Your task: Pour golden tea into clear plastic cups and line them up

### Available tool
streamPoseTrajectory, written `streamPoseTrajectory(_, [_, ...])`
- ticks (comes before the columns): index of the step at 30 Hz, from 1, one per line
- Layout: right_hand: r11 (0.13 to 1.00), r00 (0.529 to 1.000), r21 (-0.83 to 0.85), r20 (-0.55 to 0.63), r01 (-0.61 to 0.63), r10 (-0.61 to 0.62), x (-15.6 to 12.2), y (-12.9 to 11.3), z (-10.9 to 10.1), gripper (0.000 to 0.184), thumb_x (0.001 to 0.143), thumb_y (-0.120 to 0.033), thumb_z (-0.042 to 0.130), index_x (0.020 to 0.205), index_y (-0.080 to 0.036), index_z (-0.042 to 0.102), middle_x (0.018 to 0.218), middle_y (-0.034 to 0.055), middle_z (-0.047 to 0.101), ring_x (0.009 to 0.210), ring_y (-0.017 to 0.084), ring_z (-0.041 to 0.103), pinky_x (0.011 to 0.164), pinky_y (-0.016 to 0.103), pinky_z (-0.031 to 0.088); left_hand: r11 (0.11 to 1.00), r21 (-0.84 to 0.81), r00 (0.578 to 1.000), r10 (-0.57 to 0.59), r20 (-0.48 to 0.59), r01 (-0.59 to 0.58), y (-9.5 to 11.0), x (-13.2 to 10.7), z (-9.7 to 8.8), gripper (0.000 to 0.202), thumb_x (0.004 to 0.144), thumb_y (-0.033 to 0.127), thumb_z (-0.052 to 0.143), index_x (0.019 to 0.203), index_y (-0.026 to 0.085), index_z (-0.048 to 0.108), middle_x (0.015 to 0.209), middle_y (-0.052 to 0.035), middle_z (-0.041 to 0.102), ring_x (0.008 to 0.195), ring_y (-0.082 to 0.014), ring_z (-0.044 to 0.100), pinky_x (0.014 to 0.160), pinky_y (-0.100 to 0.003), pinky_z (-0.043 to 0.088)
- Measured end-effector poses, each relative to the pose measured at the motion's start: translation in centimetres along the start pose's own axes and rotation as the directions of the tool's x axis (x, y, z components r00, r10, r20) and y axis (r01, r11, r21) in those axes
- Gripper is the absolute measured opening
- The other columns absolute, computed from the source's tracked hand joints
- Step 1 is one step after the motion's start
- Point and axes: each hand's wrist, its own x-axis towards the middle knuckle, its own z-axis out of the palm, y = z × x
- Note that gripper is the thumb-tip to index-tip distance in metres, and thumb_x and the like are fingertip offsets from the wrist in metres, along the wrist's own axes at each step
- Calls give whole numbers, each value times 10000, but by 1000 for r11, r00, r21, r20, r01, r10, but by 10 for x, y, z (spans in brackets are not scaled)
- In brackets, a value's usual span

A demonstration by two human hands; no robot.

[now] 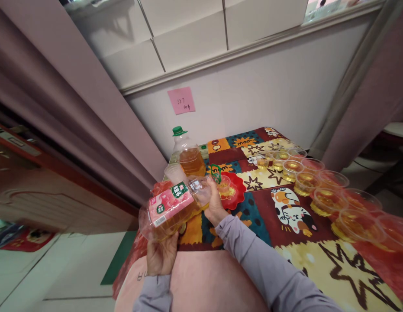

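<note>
Since the tilted bottle (173, 206) looks weighty, your left hand (162, 255) grasps its underside while your right hand (216, 204) curls fingers around its neck end.

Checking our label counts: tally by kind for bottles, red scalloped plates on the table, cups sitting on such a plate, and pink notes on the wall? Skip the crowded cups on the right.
Bottles: 2
Red plate: 1
Cup on the plate: 1
Pink note: 1
Total: 5
</note>
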Motion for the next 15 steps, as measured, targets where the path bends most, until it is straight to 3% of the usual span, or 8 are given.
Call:
streamPoseTrajectory(4, [1000,1000,2,-12,18,-18,0,0,0,350,876,-521,804,996,-192,805,1010,98,887,945,274,853,840,391,710,999,-51,1000,-2,2,3,0,0,1,714,1102,233,474,1786,360,318,1666,-137,604,1539,-332,572,1196,-470,547])
streamPoseTrajectory(8, [1000,999,-26,-52,-2,0,0,0,-1,379,855,-524,823,1033,-191,800,946,81,882,882,260,846,772,359,702,1000,-19,1000,10,-17,-10,-3,1,7,657,1067,233,542,1715,326,483,1676,-139,593,1534,-356,576,1203,-496,544])
streamPoseTrajectory(12, [991,989,-132,-138,34,-52,-3,-1,0,443,785,-534,892,1068,-212,781,922,31,866,771,212,812,723,320,687,996,77,969,59,-242,-42,-8,2,17,507,1026,280,610,1524,278,704,1566,-123,697,1393,-360,707,1146,-531,599])
streamPoseTrajectory(15, [965,979,-227,-119,135,-165,-7,-3,2,430,761,-518,920,1037,-222,774,967,19,855,814,190,800,725,285,671,980,186,882,143,-449,-64,-16,5,28,433,1011,371,643,1415,289,776,1429,-97,791,1273,-344,778,1101,-575,628])
